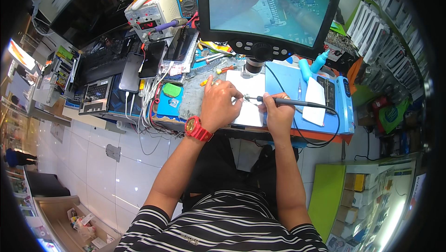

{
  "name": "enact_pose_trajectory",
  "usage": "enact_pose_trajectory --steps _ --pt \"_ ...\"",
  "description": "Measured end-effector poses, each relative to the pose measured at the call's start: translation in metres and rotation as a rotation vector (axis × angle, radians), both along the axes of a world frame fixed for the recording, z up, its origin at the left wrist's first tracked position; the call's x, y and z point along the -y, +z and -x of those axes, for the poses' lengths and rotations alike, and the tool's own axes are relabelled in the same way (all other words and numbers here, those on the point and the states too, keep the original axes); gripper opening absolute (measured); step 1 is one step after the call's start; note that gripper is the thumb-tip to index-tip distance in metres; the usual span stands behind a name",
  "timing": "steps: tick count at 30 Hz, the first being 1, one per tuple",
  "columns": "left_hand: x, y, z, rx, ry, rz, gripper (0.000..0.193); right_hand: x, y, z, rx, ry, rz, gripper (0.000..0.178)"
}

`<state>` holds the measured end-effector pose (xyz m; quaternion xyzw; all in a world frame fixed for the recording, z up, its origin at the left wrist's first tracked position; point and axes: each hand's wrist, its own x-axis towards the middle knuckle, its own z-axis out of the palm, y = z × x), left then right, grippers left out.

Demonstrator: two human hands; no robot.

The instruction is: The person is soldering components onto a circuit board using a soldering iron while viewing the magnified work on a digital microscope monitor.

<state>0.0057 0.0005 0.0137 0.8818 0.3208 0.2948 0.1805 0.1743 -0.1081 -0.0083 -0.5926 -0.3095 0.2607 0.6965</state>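
Observation:
My right hand (278, 115) grips a black soldering iron (280, 101) like a pen, its metal tip pointing left. The tip meets a small pale part by my left fingertips, too small to make out. My left hand (220, 104), wearing a red wristwatch (197, 129), has its thumb and index finger closed together there; what they hold is hidden. Both hands are over a white mat (251, 118) under a digital microscope (253, 67). Its screen (269, 8) shows a green circuit board with a row of metal contacts and blurred fingertips.
Left of the mat lie phones (132, 72), tangled cables (149, 98) and a green sponge (172, 89). A power supply (153, 15) and blue multimeter (186, 0) stand behind. A blue mat (288, 77), turquoise bottles (319, 61) and the iron's looping cord (339, 121) are at right.

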Motion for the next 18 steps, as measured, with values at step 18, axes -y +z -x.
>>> enact_pose_trajectory --steps 18 --pt "0.0006 0.0008 -0.0006 -0.003 0.004 0.005 0.009 -0.0026 -0.0034 -0.0003 0.026 -0.015 -0.029 0.022"
